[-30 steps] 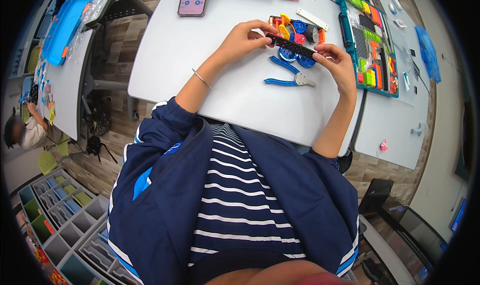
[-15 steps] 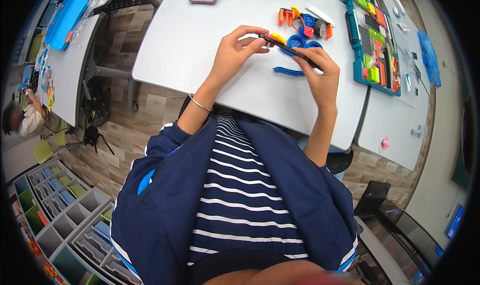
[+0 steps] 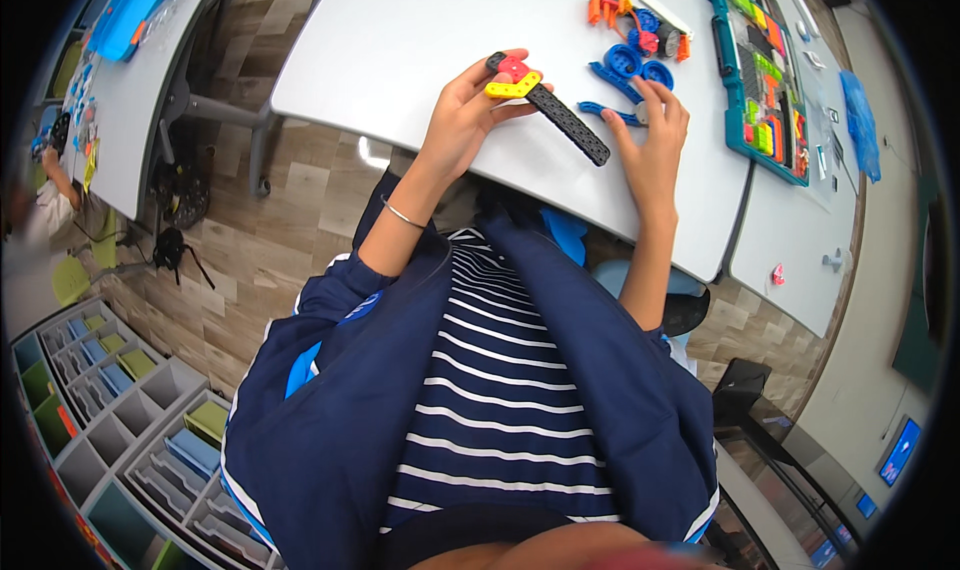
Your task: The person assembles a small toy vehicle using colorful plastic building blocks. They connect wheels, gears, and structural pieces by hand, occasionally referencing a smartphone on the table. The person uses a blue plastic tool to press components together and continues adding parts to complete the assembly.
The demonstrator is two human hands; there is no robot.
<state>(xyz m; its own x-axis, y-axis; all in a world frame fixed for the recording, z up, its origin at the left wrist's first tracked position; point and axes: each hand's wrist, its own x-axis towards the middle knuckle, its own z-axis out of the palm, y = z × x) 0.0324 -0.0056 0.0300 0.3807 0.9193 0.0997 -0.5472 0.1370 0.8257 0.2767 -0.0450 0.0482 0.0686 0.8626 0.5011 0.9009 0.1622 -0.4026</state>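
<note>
My left hand (image 3: 458,122) grips one end of a black perforated beam (image 3: 572,125), which slants out over the table toward the lower right. On that beam sit a red connector piece (image 3: 514,68) and a yellow angled strip (image 3: 512,88). My right hand (image 3: 654,150) is apart from the beam, its thumb and fingers spread above a blue curved strip (image 3: 595,108) on the table. A small grey piece (image 3: 641,113) shows between those fingers; whether they touch it, I cannot tell. Just beyond lie blue wheels (image 3: 625,62) and another blue curved strip (image 3: 612,78).
Farther back on the white table (image 3: 400,50) lies an orange, blue and red building-piece assembly (image 3: 640,25). A teal case (image 3: 738,120) of colourful pieces stands at the right. A blue plastic bag (image 3: 858,125) lies beyond. At far left, another person (image 3: 55,195) works at a second table.
My right hand has let go of the black beam and moved to the blue strips. My left hand has turned the beam, so its broad face and the red and yellow pieces now show.
</note>
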